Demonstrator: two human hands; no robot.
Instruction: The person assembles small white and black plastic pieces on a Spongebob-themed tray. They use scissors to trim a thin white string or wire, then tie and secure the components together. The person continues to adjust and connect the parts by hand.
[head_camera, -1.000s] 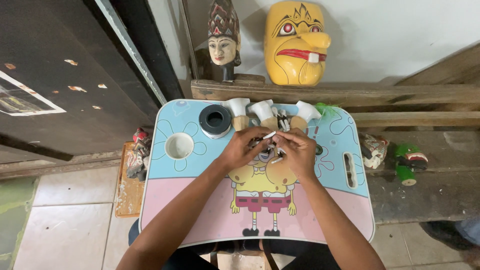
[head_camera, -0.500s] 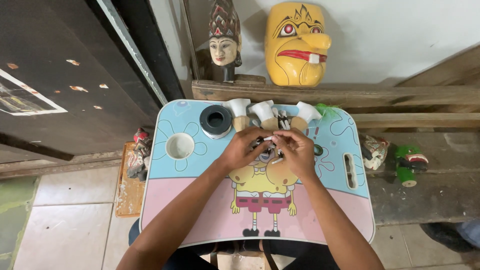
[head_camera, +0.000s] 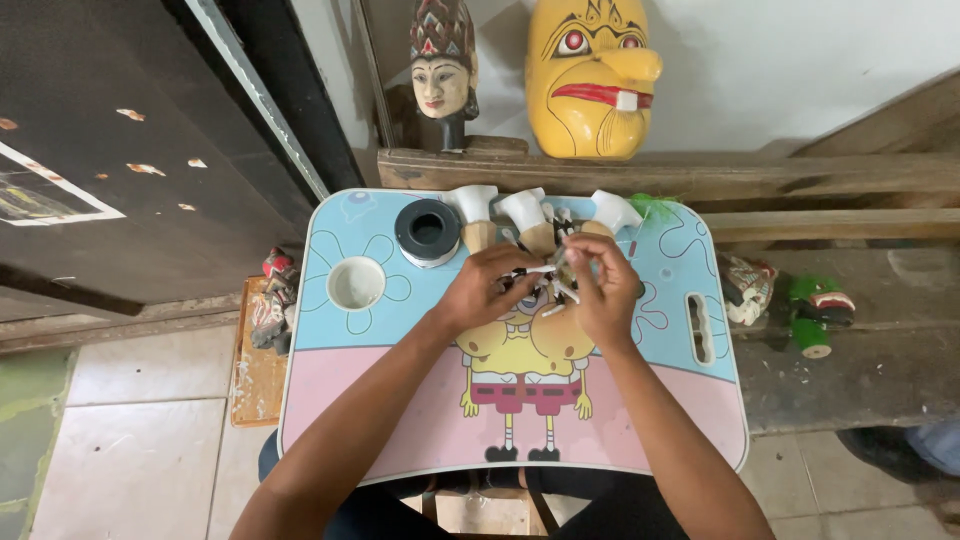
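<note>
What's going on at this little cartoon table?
A person sits at a small lap table with a cartoon print, both hands together near its far side. The left hand and right hand pinch thin white sticks between the fingertips; what exactly they are is hard to tell. Behind the hands stand three white-capped wooden pieces, with a black-and-white roll and a small white cup to the left. A yellow mask leans against the wall.

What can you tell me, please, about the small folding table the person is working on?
The table is a low lap desk with rounded corners, pale blue above and pink below, printed with a yellow cartoon figure. A round cup recess sits at its left, a slot handle at its right. Both forearms rest on it; a black-and-white round container stands near its far edge.
</note>
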